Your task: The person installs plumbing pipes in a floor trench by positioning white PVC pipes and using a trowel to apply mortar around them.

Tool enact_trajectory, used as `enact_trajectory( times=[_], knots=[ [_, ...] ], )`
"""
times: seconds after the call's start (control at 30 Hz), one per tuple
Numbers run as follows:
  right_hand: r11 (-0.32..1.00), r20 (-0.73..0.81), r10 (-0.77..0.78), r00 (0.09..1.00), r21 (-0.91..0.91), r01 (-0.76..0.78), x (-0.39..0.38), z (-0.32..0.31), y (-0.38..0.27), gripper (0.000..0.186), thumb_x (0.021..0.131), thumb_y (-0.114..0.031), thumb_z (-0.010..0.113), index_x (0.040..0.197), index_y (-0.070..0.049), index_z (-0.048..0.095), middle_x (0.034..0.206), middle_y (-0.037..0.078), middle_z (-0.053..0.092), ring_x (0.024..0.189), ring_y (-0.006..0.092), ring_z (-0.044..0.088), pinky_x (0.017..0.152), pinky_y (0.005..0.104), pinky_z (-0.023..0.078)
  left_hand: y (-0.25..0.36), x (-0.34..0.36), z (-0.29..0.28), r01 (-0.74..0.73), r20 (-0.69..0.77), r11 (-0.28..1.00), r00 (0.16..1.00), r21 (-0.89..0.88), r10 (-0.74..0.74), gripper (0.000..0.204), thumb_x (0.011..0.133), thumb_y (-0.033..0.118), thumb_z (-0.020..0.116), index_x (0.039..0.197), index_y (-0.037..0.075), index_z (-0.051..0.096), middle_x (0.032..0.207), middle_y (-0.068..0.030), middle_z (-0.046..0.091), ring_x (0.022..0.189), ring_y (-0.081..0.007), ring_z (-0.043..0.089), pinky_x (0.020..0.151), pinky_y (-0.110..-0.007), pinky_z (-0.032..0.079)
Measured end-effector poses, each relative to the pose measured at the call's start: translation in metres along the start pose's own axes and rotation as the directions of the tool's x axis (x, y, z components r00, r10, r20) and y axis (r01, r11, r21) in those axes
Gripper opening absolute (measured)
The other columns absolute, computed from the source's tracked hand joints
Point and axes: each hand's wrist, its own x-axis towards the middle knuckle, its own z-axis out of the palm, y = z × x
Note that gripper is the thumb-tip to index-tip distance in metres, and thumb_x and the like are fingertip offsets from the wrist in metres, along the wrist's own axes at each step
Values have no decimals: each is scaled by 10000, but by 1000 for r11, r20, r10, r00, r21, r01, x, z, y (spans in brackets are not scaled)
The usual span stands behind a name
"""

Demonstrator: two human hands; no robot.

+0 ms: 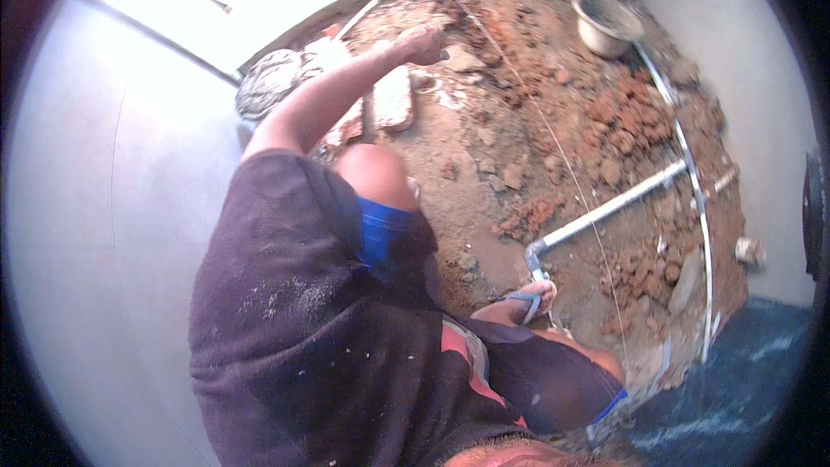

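My left hand (421,44) reaches out over the dirt floor at the far end, its fingers curled closed. Something small and pale may be at the fingertips, but I cannot make it out. Just beyond the hand lies a flat stone slab (462,59). Pale-faced masonry blocks (393,102) lie below my forearm. To the right of the hand, a thin taut string (553,140) runs diagonally across the ground. My right hand is not in view. My sandaled foot (538,296) rests next to a grey pipe elbow (535,261).
A white pipe (609,206) crosses the dirt to a long thin pipe (701,233) along the right. A pale bucket (601,39) stands at the far right. Heaps of reddish clods (635,112) cover the ground. A grey filled sack (268,86) lies left. Grey walls (112,164) rise alongside.
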Motion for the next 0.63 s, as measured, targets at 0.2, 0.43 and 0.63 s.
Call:
enact_trajectory(
  times=[0.2, 0.43, 0.63],
  knots=[
    [985, 123, -13, 992, -170, 34, 18, -13, -156, 279, 818, -161, 698, 1053, -50, 598, 781, 50, 596, 590, 119, 574, 544, 288, 489, -187, -127, 33, 487, -341, 790, 720, -372, -604, 454, 830, 359, 670, 1137, 28, 618, 1013, -172, 673, 918, -275, 659, 799, -379, 513],
    [568, 260, -141, 955, -769, 293, 66, 34, -349, 383, 768, -244, 709, 1036, 2, 590, 829, 188, 634, 728, 322, 632, 680, 408, 493, -375, -281, 64, 732, -756, 535, 43, -421, -653, 473, 753, 245, 665, 1134, -27, 600, 930, -178, 675, 877, -294, 651, 794, -392, 498],
    [353, 511, -319, 798, -718, 600, 118, 133, -437, 403, 759, -251, 734, 1068, -38, 589, 969, 218, 632, 915, 385, 612, 811, 440, 476, -403, -295, 100, 646, -571, 432, -7, -630, -821, 606, 750, 414, 740, 1119, -40, 581, 1039, -188, 641, 1013, -316, 609, 888, -396, 470]
  ],
)
